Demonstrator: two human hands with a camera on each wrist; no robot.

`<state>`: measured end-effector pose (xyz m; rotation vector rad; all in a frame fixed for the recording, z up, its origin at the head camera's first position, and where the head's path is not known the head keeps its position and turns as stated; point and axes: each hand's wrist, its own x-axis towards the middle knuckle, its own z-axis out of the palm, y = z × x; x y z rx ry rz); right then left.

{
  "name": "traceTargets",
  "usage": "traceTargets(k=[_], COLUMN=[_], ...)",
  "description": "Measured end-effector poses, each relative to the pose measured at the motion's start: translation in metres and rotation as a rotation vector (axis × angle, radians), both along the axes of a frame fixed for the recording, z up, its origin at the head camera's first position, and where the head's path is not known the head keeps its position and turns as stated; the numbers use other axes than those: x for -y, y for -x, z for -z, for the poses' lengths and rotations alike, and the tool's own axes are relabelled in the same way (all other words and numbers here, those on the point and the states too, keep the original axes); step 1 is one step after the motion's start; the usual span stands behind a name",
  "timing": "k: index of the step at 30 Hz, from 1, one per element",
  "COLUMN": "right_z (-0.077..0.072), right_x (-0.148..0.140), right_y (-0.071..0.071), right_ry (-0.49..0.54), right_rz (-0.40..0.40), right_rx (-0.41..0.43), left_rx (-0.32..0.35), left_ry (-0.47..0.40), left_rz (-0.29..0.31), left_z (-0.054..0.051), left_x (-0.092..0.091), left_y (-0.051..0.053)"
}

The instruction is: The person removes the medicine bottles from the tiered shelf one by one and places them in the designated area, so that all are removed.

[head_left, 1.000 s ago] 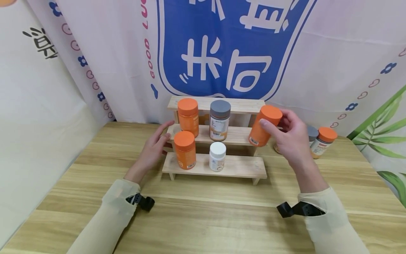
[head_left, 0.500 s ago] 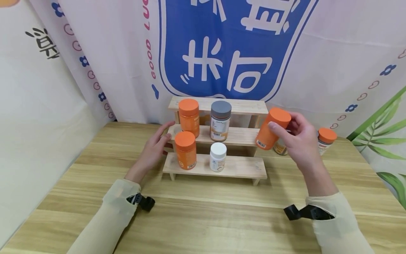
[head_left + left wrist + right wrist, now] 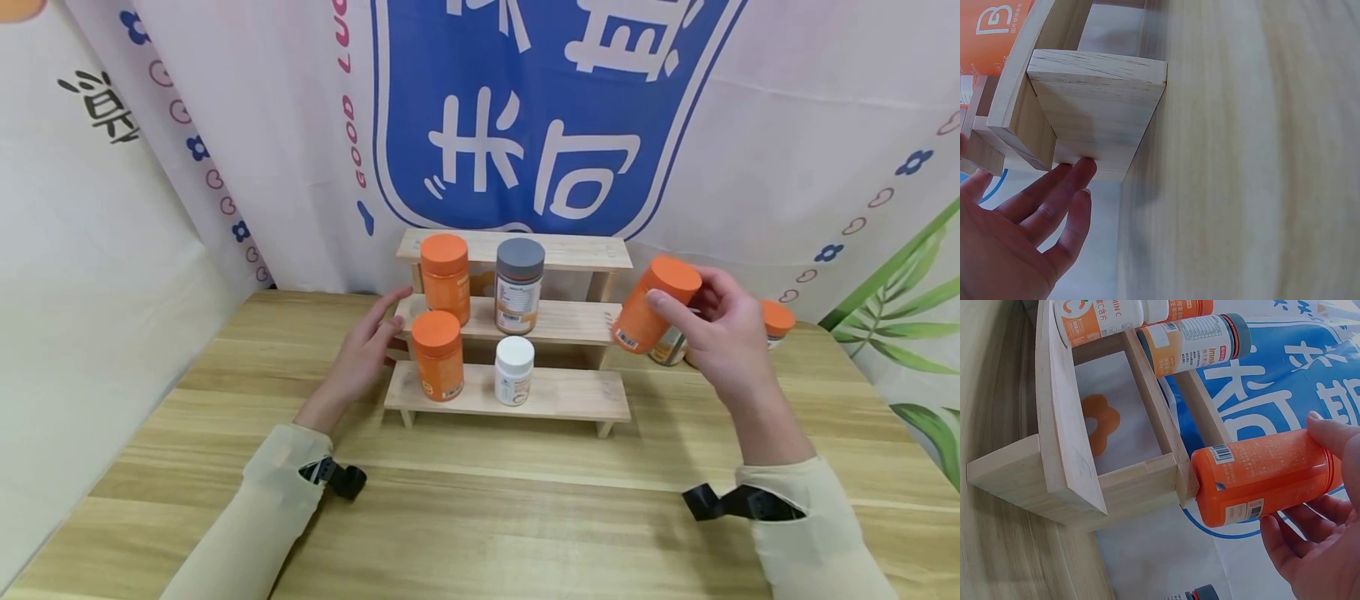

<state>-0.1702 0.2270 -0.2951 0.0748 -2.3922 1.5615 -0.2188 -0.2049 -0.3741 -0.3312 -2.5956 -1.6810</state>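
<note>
My right hand grips an orange bottle with an orange lid. The bottle tilts, lid up and to the right, beside the right end of the middle tier of a wooden stepped rack. In the right wrist view the orange bottle appears close to the rack's end, with thumb and fingers around its lid end. My left hand is at the rack's left side. In the left wrist view its fairly straight fingers touch the wooden side panel.
On the rack's middle tier stand another orange bottle and a grey-lidded bottle. The lowest tier bears an orange bottle and a small white bottle. Behind my right hand, an orange-lidded bottle and others stand partly hidden on the table.
My right hand has moved right with the tilted orange bottle, from over the middle tier's right part to beyond its end. The left hand stays at the rack.
</note>
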Motion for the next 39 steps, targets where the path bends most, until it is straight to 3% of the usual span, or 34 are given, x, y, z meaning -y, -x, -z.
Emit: traceTargets(k=[16, 24, 32, 35, 39], right_z=[0.002, 0.006, 0.006, 0.006, 0.008], right_x=[-0.018, -0.025, -0.032, -0.034, -0.036], right_y=[0.002, 0.002, 0.001, 0.001, 0.000], right_ry=[-0.025, 0.043, 0.196, 0.171, 0.055], right_rz=[0.008, 0.022, 0.025, 0.041, 0.079], right_rx=[0.036, 0.019, 0.036, 0.061, 0.097], left_rx=[0.007, 0.008, 0.013, 0.013, 0.015], left_ry=[0.004, 0.004, -0.005, -0.006, -0.005], left_rz=[-0.001, -0.002, 0.006, 0.003, -0.001], left_z=[0.000, 0.000, 0.000, -0.001, -0.001], left_x=[-0.001, -0.001, -0.002, -0.002, -0.002], left_y=[-0.001, -0.001, -0.001, -0.002, -0.002])
